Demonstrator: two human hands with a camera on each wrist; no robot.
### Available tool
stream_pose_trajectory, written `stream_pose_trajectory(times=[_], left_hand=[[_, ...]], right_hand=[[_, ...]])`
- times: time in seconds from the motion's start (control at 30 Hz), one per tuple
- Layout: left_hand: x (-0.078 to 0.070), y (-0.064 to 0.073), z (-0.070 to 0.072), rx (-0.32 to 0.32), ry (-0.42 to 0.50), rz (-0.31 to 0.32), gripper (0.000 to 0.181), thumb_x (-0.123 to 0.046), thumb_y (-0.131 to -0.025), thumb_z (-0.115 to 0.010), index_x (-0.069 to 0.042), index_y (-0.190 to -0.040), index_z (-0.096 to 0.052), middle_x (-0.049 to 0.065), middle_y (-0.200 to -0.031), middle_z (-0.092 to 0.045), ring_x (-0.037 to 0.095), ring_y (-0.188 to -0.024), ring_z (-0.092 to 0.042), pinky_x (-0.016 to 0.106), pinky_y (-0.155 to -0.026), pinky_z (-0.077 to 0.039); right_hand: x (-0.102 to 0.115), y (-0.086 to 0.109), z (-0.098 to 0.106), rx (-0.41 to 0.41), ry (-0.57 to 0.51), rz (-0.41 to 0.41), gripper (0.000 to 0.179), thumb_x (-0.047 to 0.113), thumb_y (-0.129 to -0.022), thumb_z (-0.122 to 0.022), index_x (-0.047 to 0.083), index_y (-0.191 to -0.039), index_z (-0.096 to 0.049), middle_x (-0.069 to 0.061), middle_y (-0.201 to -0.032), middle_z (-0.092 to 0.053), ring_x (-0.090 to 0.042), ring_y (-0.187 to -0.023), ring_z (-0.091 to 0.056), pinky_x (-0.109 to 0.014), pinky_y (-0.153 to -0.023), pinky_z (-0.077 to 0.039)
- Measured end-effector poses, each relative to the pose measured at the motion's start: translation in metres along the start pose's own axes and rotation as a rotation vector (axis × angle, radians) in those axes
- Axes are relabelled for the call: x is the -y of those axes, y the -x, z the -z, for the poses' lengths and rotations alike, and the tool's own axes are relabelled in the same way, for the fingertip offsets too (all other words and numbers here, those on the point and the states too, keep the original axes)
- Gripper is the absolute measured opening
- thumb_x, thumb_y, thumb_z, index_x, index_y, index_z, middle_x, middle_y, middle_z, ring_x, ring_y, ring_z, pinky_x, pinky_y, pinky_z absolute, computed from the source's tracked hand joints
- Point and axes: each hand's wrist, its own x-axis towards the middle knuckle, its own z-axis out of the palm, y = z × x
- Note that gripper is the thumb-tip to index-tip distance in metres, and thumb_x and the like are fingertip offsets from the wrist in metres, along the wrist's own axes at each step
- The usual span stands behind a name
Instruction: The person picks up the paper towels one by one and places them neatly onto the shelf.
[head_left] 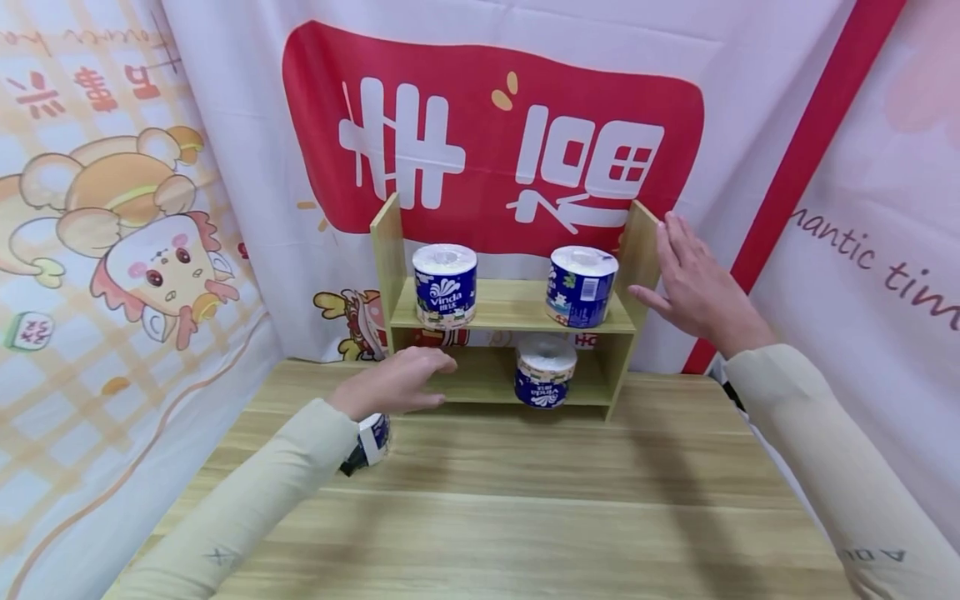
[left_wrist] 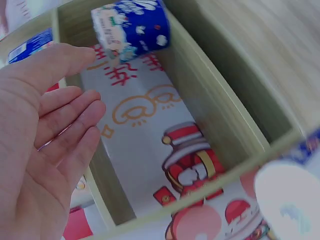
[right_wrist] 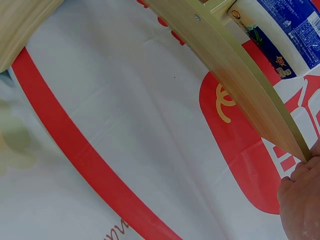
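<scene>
A small two-tier wooden shelf (head_left: 517,304) stands at the back of the table. Two blue-and-white wrapped tissue rolls are on its upper board: one roll (head_left: 445,287) at the left, another roll (head_left: 582,287) at the right. On the lower board, right of centre, sits a third roll (head_left: 546,371) with its printing upside down. My left hand (head_left: 397,382) hovers before the lower left compartment, its fingers loosely extended and holding nothing. My right hand (head_left: 697,279) is at the upper right side panel (right_wrist: 250,95), fingers straight in the head view; its fingertips appear to touch the panel's corner.
Another roll (head_left: 381,429) is on the table left of the shelf, mostly hidden behind my left wrist. Printed cloth (head_left: 240,167) hangs behind and at both sides. The wooden table (head_left: 525,500) extends in front of the shelf.
</scene>
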Motion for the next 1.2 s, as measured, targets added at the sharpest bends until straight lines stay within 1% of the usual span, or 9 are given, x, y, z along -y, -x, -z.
stream_pose_trajectory(times=[0.2,0.33,0.4,0.57,0.63,0.83,0.9,1.07,1.2], left_hand=[[0.012,0.013,0.007,0.082,-0.085,0.007,0.050,-0.017,-0.092,-0.080,0.001,-0.137,-0.066,0.019,-0.140,-0.069,0.034,-0.128,-0.067,0.048,-0.111,-0.056],[0.020,0.023,0.010,0.110,-0.112,0.004,0.049,-0.016,-0.091,-0.082,0.001,-0.134,-0.067,0.020,-0.136,-0.070,0.035,-0.124,-0.069,0.048,-0.107,-0.059],[0.023,0.028,0.010,0.118,-0.126,-0.010,0.047,-0.015,-0.090,-0.082,0.002,-0.132,-0.068,0.020,-0.133,-0.071,0.035,-0.120,-0.070,0.047,-0.104,-0.060],[0.037,0.040,0.008,0.110,-0.189,-0.069,0.039,-0.015,-0.089,-0.081,0.001,-0.124,-0.071,0.018,-0.122,-0.075,0.032,-0.110,-0.073,0.045,-0.095,-0.064],[0.043,0.045,0.006,0.106,-0.200,-0.076,0.036,-0.015,-0.088,-0.082,0.000,-0.120,-0.072,0.017,-0.118,-0.076,0.031,-0.106,-0.074,0.044,-0.092,-0.064],[0.059,0.062,0.004,0.121,-0.177,-0.055,0.039,-0.012,-0.084,-0.085,0.000,-0.119,-0.073,0.021,-0.121,-0.075,0.037,-0.109,-0.073,0.049,-0.093,-0.064],[0.065,0.067,0.004,0.115,-0.177,-0.059,0.037,-0.010,-0.082,-0.086,0.001,-0.116,-0.073,0.020,-0.116,-0.076,0.035,-0.104,-0.073,0.048,-0.089,-0.065],[0.078,0.079,0.002,0.110,-0.181,-0.034,0.033,-0.010,-0.079,-0.088,0.000,-0.107,-0.074,0.015,-0.101,-0.077,0.027,-0.089,-0.072,0.043,-0.079,-0.065],[0.084,0.085,-0.003,0.138,-0.170,0.012,0.035,-0.013,-0.080,-0.089,-0.001,-0.109,-0.075,0.015,-0.104,-0.077,0.029,-0.093,-0.072,0.045,-0.083,-0.065]], right_hand=[[0.001,0.001,0.001,-0.002,-0.003,-0.002,0.105,0.054,-0.100,-0.063,0.002,-0.169,-0.003,-0.020,-0.179,0.003,-0.044,-0.166,-0.004,-0.066,-0.126,-0.027],[0.001,0.000,0.003,-0.004,0.012,-0.002,0.105,0.053,-0.100,-0.063,0.002,-0.169,-0.004,-0.020,-0.179,0.003,-0.044,-0.166,-0.004,-0.066,-0.126,-0.027],[0.001,0.000,0.005,-0.004,0.015,-0.002,0.105,0.053,-0.099,-0.064,0.002,-0.169,-0.004,-0.020,-0.179,0.002,-0.044,-0.166,-0.005,-0.066,-0.126,-0.028],[0.003,0.000,0.005,0.000,0.009,-0.005,0.106,0.053,-0.099,-0.065,0.003,-0.169,-0.004,-0.020,-0.179,0.002,-0.044,-0.166,-0.005,-0.066,-0.126,-0.028],[0.003,0.000,0.004,0.006,0.007,-0.008,0.106,0.053,-0.099,-0.064,0.003,-0.169,-0.003,-0.020,-0.179,0.003,-0.044,-0.166,-0.004,-0.067,-0.125,-0.029],[0.004,0.000,0.001,0.013,0.019,-0.014,0.106,0.055,-0.099,-0.064,0.003,-0.169,-0.004,-0.020,-0.179,0.002,-0.044,-0.165,-0.006,-0.066,-0.125,-0.029],[0.004,0.000,0.001,0.009,0.028,-0.014,0.106,0.055,-0.099,-0.063,0.003,-0.169,-0.004,-0.020,-0.179,0.002,-0.044,-0.165,-0.006,-0.066,-0.125,-0.030],[0.004,0.000,0.002,0.005,0.032,-0.011,0.106,0.055,-0.099,-0.064,0.003,-0.169,-0.005,-0.020,-0.179,0.002,-0.044,-0.165,-0.006,-0.066,-0.125,-0.030],[0.004,0.000,0.002,0.008,0.031,-0.013,0.105,0.055,-0.099,-0.064,0.003,-0.169,-0.006,-0.020,-0.179,0.001,-0.044,-0.165,-0.007,-0.065,-0.126,-0.029]])
